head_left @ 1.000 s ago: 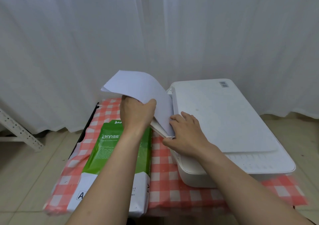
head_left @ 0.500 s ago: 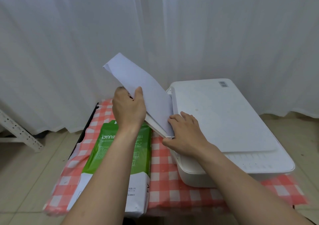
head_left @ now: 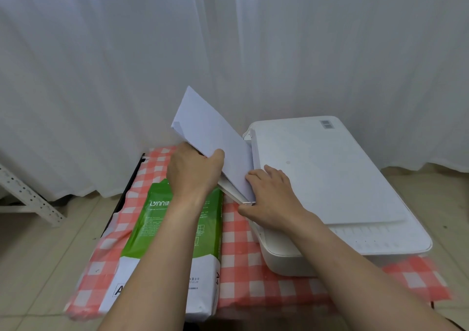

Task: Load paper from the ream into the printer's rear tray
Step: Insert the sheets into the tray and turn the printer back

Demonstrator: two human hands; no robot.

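1. Nearest the camera, two bare forearms are reaching forward over a low surface covered by a red-and-white checked tablecloth [head_left: 253, 262].
2. The ream [head_left: 167, 231], in a green and white wrapper, is lying flat on the left part of the cloth, partly under the left forearm.
3. The left hand [head_left: 194, 173] is hovering over the ream's far end and gripping a sheaf of white paper [head_left: 213, 138]. The thumb is pressing on the face of the sheets and the fingers are curling behind them.
4. The paper is standing tilted, its top corner leaning left and away. Its lower edge is sitting down against the rear tray [head_left: 232, 191] at the printer's left side.
5. The right hand [head_left: 272, 198] is resting at the tray's near corner, with the fingers lying beside the paper's lower edge and the thumb below the corner. Whether it is pinching the tray or only steadying it cannot be told from this angle.
6. The white printer [head_left: 330, 178] is sitting on the right of the cloth with its lid closed.
7. Farther back, a white curtain [head_left: 127, 64] is hanging to the floor, and a white metal bracket [head_left: 28, 198] is showing at the left.
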